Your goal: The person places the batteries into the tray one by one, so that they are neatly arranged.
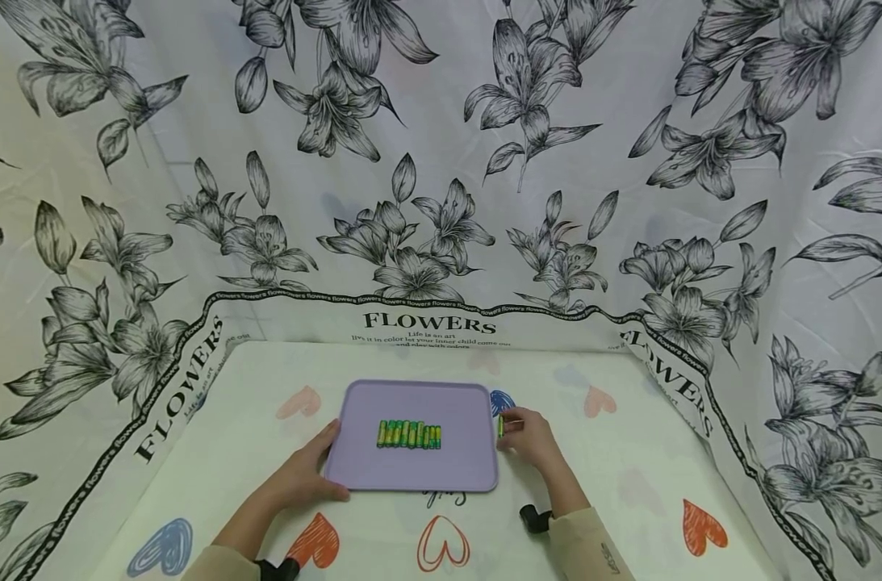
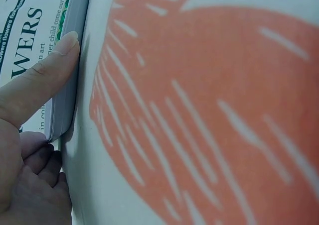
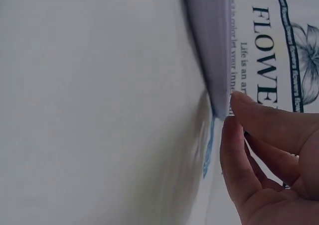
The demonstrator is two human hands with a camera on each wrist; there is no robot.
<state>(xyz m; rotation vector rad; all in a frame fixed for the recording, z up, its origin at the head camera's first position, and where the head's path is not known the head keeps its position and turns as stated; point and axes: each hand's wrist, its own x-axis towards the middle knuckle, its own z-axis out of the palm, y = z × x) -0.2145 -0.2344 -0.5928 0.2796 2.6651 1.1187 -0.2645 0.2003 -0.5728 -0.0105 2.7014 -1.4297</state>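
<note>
A lilac tray (image 1: 361,468) lies on the table, with a row of several green and yellow batteries (image 1: 409,434) side by side on it. At its left end my left hand (image 1: 303,472) grips the near corner. The left wrist view shows my thumb (image 2: 40,83) over the tray's wall (image 2: 70,95), with the other fingers bent at the corner. Just off the right rim, my right hand (image 1: 531,437) pinches a slim green battery (image 1: 500,426) held upright. In the right wrist view the thumb and fingers of that hand (image 3: 269,155) hide the battery, beside the tray edge (image 3: 214,46).
The table cover (image 1: 586,476) is white with printed hearts. A floral curtain (image 1: 441,210) stands behind and at both sides. A black strap piece (image 1: 535,519) is at my right wrist, another (image 1: 277,570) at my left.
</note>
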